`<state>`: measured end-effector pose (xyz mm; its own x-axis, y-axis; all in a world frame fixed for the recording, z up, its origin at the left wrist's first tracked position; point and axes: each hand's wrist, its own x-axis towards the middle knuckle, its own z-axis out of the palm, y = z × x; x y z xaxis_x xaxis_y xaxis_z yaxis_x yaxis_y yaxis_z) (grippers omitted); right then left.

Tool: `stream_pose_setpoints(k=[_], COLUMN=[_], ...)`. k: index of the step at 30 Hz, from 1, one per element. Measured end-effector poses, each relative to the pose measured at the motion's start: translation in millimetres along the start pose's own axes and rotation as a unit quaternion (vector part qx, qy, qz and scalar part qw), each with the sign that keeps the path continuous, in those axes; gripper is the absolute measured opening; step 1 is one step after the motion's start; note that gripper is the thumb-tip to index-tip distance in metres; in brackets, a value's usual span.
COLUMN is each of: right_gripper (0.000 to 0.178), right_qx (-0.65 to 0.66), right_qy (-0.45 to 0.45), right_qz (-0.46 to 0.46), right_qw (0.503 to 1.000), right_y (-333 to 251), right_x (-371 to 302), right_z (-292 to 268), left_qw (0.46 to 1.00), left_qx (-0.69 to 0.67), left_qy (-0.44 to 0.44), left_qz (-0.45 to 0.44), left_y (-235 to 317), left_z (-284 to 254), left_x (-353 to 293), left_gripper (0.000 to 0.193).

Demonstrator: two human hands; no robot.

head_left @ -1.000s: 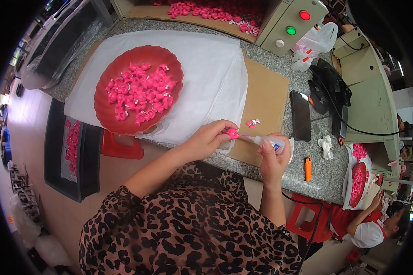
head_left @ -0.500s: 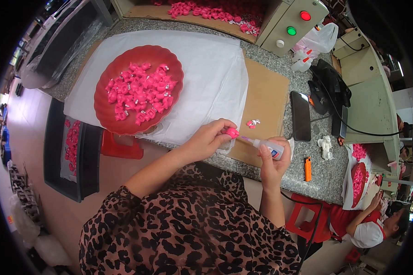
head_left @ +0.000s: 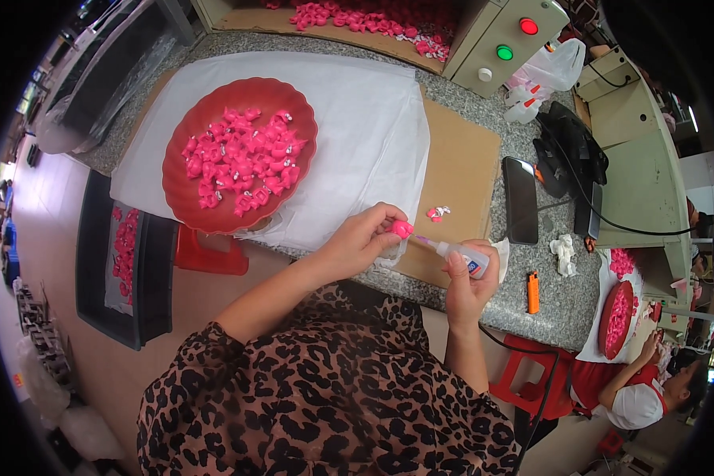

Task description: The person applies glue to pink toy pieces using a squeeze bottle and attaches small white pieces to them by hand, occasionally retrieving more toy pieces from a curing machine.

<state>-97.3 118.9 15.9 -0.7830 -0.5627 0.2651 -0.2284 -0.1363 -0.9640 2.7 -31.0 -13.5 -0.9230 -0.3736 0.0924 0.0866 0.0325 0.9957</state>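
Note:
Between the thumb and fingers of my left hand (head_left: 365, 238) is a small glossy pink plastic piece (head_left: 402, 229). My right hand (head_left: 472, 278) is wrapped round a clear glue bottle (head_left: 462, 255) with a blue label. The bottle lies tilted, its narrow nozzle (head_left: 423, 240) pointing left at the pink piece; whether the two touch is too small to tell. Just beyond, a pink-and-white figurine part (head_left: 437, 213) rests on the brown cardboard (head_left: 464, 159). Many similar pink parts (head_left: 246, 159) fill a red scalloped plate (head_left: 181, 119) on white paper at the left.
A phone (head_left: 520, 198), an orange lighter (head_left: 532, 292) and crumpled tissue (head_left: 563, 254) lie on the granite top at right. A control box (head_left: 500, 47) and a shelf of pink parts (head_left: 349, 17) stand behind. A dark bin (head_left: 123, 317) sits lower left; another person (head_left: 627, 389) works at far right.
My right hand and the glue bottle have shifted slightly left and down. The pink piece is turned a little in my left fingers.

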Motion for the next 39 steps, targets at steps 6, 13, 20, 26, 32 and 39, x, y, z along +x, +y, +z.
stream_pose_setpoints(k=[6,13,20,26,32,39], right_gripper=[0.015,0.014,0.013,0.022,0.034,0.033], right_qx=[0.011,0.054,0.040,0.396,0.315,0.127], right_qy=[0.017,0.038,0.057,0.109,0.018,-0.024], right_qz=[0.016,0.043,0.045,0.269,0.292,0.245], right_qw=[1.000,0.997,0.997,0.871,0.903,0.961], right_y=[2,5,3,1,4,-6], right_x=[-1,-4,-11,0,2,23], right_z=[3,4,10,-2,-22,-28], left_qw=[1.000,1.000,0.999,0.998,0.997,0.980], left_qx=[-0.008,-0.006,0.018,0.002,-0.065,-0.196], left_qy=[0.012,0.018,0.026,0.060,0.039,0.025], left_qz=[0.013,0.015,0.020,0.033,0.002,-0.014], left_y=[-6,-5,-7,-8,-4,1], left_z=[1,1,2,4,3,0], left_x=[0,0,-1,-1,-1,2], left_gripper=[0.019,0.019,0.020,0.022,0.020,0.021])
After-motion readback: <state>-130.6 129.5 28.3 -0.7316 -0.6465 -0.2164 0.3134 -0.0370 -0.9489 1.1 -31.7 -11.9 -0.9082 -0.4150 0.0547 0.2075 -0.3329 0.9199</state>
